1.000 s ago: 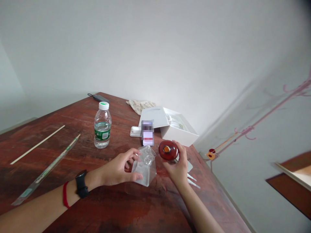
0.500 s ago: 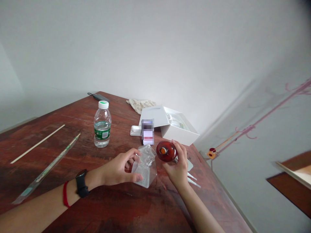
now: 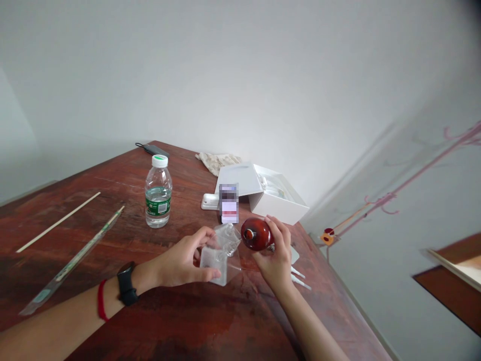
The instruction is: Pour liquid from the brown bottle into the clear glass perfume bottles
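My left hand (image 3: pixel 188 256) is closed round the left side of a clear plastic case (image 3: pixel 216 265), thumb along its near edge and fingers behind. One panel of the case looks frosted, and crumpled clear plastic shows at its far end. To the right, my right hand (image 3: pixel 276 250) grips a reddish-brown glass bottle (image 3: pixel 259 234). Its neck, with an orange-brown centre, points toward me. The bottle is apart from the case by a small gap. Beyond the case, a phone (image 3: pixel 229 205) leans with its screen facing me, the picture on it blurred out.
A water bottle (image 3: pixel 158 200) with a green label stands at the left, near a bare stick (image 3: pixel 60 221) and a wrapped chopstick packet (image 3: pixel 80 255). Behind are an open white box (image 3: pixel 276 205), a cloth (image 3: pixel 218 161) and a grey pouch (image 3: pixel 154 149). White nozzles (image 3: pixel 299 282) lie right.
The clear plastic case has turned and shifted slightly left in my left hand. The brown bottle has tilted so that its neck shows more and sits a little farther left.
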`<state>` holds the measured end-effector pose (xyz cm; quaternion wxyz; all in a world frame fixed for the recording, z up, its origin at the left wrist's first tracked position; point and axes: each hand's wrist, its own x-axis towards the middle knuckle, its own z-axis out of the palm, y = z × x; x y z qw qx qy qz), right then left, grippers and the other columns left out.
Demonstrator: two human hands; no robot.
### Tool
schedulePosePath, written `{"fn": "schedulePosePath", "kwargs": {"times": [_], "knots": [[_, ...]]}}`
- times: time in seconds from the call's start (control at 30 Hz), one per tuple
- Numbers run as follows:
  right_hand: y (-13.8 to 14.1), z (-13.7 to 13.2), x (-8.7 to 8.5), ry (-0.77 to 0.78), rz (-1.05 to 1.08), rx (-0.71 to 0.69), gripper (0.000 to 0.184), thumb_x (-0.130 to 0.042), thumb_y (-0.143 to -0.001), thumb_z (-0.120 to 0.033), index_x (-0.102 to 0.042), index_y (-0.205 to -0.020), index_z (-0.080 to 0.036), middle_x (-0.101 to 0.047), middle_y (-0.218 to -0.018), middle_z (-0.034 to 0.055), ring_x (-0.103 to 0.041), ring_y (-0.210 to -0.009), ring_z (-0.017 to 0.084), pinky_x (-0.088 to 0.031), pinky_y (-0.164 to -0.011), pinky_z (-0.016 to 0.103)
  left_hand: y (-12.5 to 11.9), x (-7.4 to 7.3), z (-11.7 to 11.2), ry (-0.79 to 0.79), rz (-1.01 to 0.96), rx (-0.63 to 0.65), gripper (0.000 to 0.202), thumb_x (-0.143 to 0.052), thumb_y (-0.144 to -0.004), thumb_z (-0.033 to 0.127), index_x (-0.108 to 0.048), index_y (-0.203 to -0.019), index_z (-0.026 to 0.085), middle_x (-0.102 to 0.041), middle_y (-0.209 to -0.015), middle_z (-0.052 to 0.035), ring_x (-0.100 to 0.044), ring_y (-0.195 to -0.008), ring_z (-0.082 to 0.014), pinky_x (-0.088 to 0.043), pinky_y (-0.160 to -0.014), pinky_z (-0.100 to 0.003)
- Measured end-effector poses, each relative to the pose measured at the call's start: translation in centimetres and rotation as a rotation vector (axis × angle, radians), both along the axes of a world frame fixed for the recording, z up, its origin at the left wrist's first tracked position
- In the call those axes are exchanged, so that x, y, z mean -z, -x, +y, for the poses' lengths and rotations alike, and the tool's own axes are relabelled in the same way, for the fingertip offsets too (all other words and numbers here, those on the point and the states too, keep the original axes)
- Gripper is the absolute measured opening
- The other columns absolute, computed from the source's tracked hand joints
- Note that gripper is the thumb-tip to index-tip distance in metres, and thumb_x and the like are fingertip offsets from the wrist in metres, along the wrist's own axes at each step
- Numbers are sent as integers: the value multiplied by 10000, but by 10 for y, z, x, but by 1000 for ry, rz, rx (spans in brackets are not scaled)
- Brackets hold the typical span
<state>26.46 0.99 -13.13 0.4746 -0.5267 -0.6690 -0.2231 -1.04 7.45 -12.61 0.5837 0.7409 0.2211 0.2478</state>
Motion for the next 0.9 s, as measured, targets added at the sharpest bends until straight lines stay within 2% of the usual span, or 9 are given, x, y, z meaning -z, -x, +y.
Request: {"fn": "schedulePosePath", "kwargs": {"times": [0.27,0.53,0.9], "knots": [[4,-3,-4,-16,-72,15,687,-765,-868,-196,-544,-1501,-345,-592,-1419,143,-589,-1323,410,-497,-1088,698,-1,5,-1,37,-68,14,700,-854,-814,503,-439,-1308,231,-640,-1454,-216,-732,-1179,-364,-610,-944,-500],[5,-7,-4,22,-114,12,751,-706,-835,-118,-521,-1518,-371,-567,-1462,126,-555,-1385,414,-425,-1152,725,0,5,-3,111,-77,55,820,-852,-840,483,-424,-1487,218,-606,-1503,-206,-727,-1222,-382,-617,-992,-523],[4,-6,-3,37,-136,25,758,-698,-822,-116,-521,-1512,-378,-562,-1479,119,-546,-1401,419,-403,-1164,739,-1,1,-4,101,-86,67,807,-858,-832,476,-457,-1479,208,-646,-1460,-196,-746,-1170,-367,-628,-949,-479]]}}
